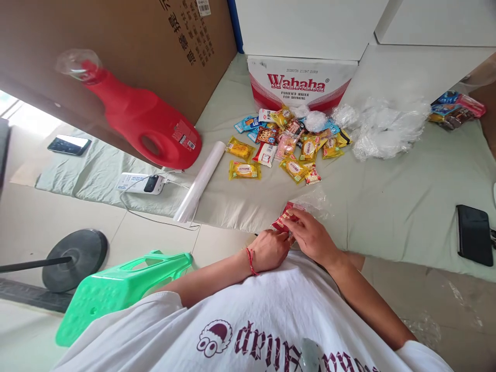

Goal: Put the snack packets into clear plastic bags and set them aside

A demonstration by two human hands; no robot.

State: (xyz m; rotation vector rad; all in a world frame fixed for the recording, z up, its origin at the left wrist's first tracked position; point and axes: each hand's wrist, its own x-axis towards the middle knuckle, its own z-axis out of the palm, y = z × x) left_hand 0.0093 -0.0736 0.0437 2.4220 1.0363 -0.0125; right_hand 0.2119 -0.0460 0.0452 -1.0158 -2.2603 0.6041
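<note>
A small red snack packet (282, 219) with pale print lies near the bed's front edge, close to my body. Clear plastic film (315, 200) spreads out from under and behind it. My left hand (271, 249), with a red string bracelet at the wrist, is closed at the packet's near end; its fingertips are partly hidden. From the right, my right hand (312, 235) bends its fingers over the packet and presses on it. Farther back sits a loose pile of wrapped snacks (287, 144) in yellow, blue, red and pink wrappers.
Crumpled clear plastic balls (387, 129) lie right of the pile, before a Wahaha carton (302, 82). Leftward are a plastic film roll (199, 183), a red jug (151, 121) and a cabled power bank (141, 183). A green stool (116, 294) stands lower left; a black phone (475, 235) lies right.
</note>
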